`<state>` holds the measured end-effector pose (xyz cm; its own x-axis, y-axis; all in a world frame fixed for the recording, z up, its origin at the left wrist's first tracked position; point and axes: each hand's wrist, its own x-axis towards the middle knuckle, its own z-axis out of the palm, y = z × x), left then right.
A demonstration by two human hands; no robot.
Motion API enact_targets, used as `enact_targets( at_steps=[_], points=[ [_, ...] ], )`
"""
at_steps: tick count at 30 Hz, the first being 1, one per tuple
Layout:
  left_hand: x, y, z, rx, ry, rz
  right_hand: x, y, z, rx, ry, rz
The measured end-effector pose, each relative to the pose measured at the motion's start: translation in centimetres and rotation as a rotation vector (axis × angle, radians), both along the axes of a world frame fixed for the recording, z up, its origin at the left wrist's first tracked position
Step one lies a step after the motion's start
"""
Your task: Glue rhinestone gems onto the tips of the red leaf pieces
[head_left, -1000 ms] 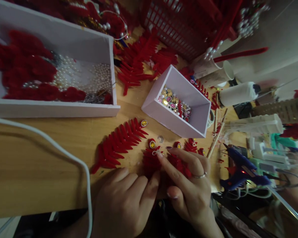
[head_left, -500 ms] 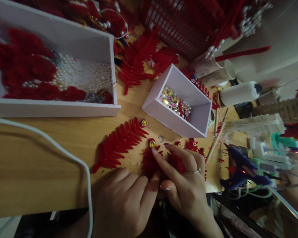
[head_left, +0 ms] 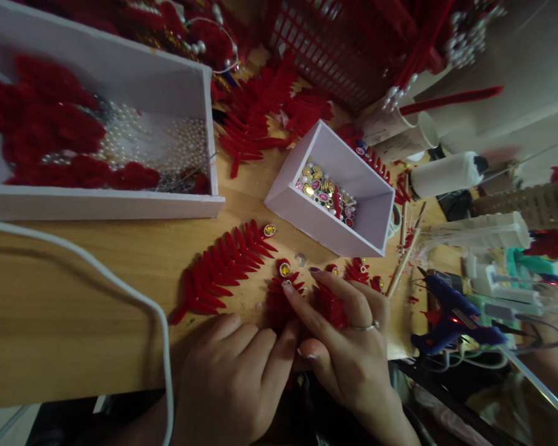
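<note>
Under my hands on the wooden table lies a red fuzzy leaf spray with a yellow oval gem at its tip. My left hand is closed at the spray's lower end; its fingertips are hidden. My right hand, wearing a ring, has its fingers apart. Its index fingertip presses on the spray just below the gem, and its middle finger reaches past toward a small clear disc. A second gem-tipped red leaf spray lies to the left. Another red leaf spray is partly under my right hand.
A white box of gems and beads stands just beyond my hands. A larger white box at left holds pearls and red flowers. A white cable crosses the table. At right are a blue glue gun and a red basket behind.
My right index fingertip has slid very slightly down and left on the spray. My left hand stays in place; the whole view has shifted a little.
</note>
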<state>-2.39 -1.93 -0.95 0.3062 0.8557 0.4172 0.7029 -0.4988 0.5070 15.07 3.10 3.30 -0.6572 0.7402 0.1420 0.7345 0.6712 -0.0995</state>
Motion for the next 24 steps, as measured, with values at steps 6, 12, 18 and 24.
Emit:
enact_targets(
  at_steps=[6,12,18,24],
  points=[
    [0.1,0.1,0.2,0.005,-0.011,0.027,0.0,0.1,-0.3,-0.016,-0.020,-0.010],
    [-0.1,0.1,0.1,0.002,0.021,-0.018,0.4,0.0,-0.2,-0.032,0.022,-0.002],
    [0.1,0.2,0.4,0.055,-0.055,0.136,2.5,-0.6,0.2,-0.067,0.252,-0.102],
    [0.8,-0.2,1.1,0.023,0.045,0.348,5.6,-1.4,0.2,0.043,0.391,-0.209]
  ],
)
